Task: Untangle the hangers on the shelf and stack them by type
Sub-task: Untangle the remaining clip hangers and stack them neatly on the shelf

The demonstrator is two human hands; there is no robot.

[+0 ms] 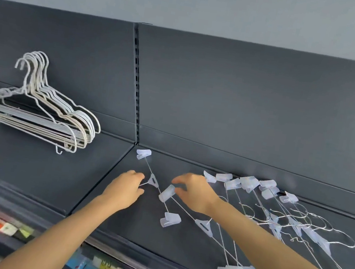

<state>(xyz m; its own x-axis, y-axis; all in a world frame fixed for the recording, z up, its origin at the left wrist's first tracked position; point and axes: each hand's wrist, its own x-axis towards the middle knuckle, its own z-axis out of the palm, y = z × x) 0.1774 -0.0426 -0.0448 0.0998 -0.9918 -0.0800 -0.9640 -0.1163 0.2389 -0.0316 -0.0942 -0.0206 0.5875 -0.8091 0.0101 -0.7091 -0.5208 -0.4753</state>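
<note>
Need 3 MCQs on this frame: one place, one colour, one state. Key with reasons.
1. Where is the wire hanger stack? A) left shelf section B) right shelf section C) floor
2. What colour is the shelf? A) white B) red C) dark grey
3. How do the clip hangers lie? A) neatly stacked B) tangled, crossing C) hung from a rail
Key: 1A, it sits left of the slotted upright; 2C, its surface and back panel are dark grey; 3B, their wires and hooks cross in a loose heap.
</note>
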